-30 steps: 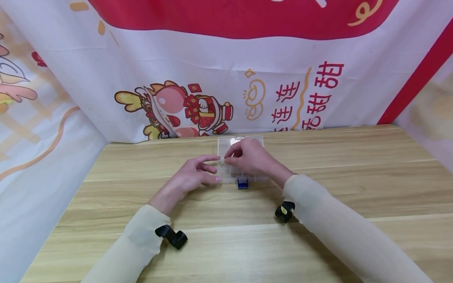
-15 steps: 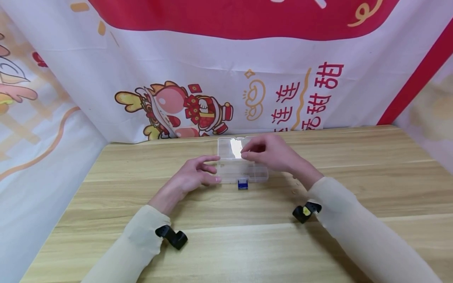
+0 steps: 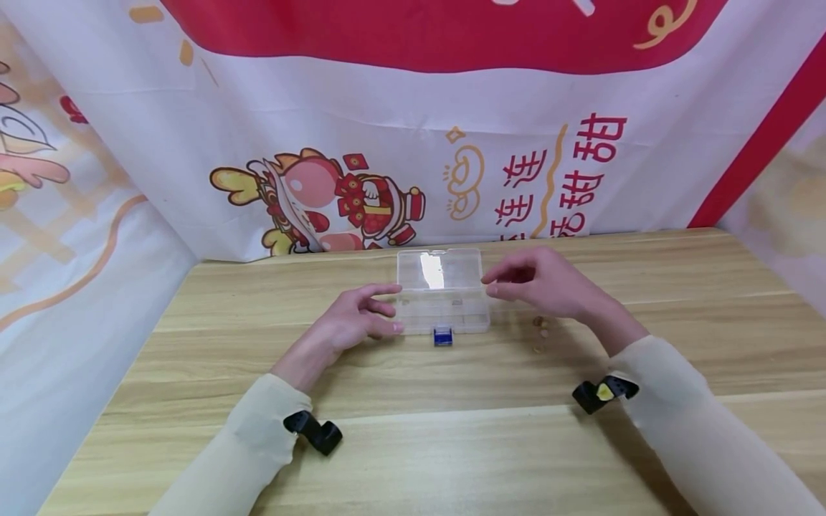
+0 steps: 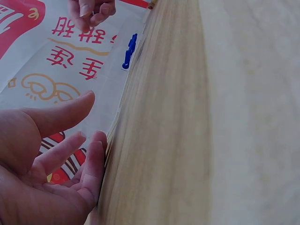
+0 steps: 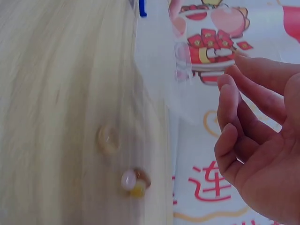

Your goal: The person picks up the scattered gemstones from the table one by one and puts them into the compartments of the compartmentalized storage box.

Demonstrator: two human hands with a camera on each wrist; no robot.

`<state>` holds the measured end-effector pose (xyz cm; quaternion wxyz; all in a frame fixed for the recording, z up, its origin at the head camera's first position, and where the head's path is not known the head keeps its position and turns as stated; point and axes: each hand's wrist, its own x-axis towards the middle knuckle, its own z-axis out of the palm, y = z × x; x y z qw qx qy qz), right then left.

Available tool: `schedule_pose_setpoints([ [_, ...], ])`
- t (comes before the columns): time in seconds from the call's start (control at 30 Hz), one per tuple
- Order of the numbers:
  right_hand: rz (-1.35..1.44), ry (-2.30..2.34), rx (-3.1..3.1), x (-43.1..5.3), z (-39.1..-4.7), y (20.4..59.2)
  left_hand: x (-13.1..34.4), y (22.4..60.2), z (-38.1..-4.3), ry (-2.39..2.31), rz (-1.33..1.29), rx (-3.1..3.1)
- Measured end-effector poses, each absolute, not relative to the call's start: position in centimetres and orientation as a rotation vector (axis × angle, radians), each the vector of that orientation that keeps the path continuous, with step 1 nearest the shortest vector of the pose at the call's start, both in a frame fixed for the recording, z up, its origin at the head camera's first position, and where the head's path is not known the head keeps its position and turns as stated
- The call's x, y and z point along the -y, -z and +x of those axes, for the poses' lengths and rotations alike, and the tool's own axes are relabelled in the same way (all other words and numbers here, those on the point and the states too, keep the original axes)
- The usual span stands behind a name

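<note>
A clear plastic compartment box (image 3: 419, 320) lies with its lid (image 3: 461, 269) raised at the back and a blue latch (image 3: 443, 336) at its front. My left hand (image 3: 358, 312) is at the box's left side, thumb by the front corner and fingers extended along the edge. Just right of the lid, my right hand (image 3: 548, 283) hovers with loosely bent fingers and nothing visible between them. Below it on the table are small beads (image 3: 540, 326); the right wrist view shows a pale peach bead (image 5: 108, 139), a pink bead (image 5: 128, 180) and a yellow bead (image 5: 138, 189).
The wooden table (image 3: 413, 444) meets a printed cloth backdrop (image 3: 361, 107) right behind the box. Another printed cloth (image 3: 84, 215) hangs on the left. Tiny specks (image 3: 457, 302) show inside the box's compartments.
My right hand has moved from over the box out to its right, uncovering the lid, compartments and beads. The left hand has stayed in place.
</note>
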<state>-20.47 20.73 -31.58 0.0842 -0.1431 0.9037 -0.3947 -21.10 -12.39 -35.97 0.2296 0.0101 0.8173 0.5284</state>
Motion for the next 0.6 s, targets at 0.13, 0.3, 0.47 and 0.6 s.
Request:
schedule_pose_setpoints([
  [0.13, -0.432, 1.184, -2.682, -22.0, -20.3, 32.0, 12.5, 36.0, -21.1, -1.462, 0.032, -2.252],
  [0.3, -0.44, 1.229, -2.653, -23.5, -20.2, 32.3, 12.7, 36.0, -21.1, -1.472, 0.038, -2.259],
  [0.47, -0.404, 1.211, -2.664, -25.2, -20.2, 32.7, 12.7, 35.8, -21.0, -1.458, 0.034, -2.267],
  [0.6, -0.37, 1.153, -2.655, -26.5, -20.0, 33.3, 12.5, 35.9, -20.9, -1.468, 0.06, -2.251],
])
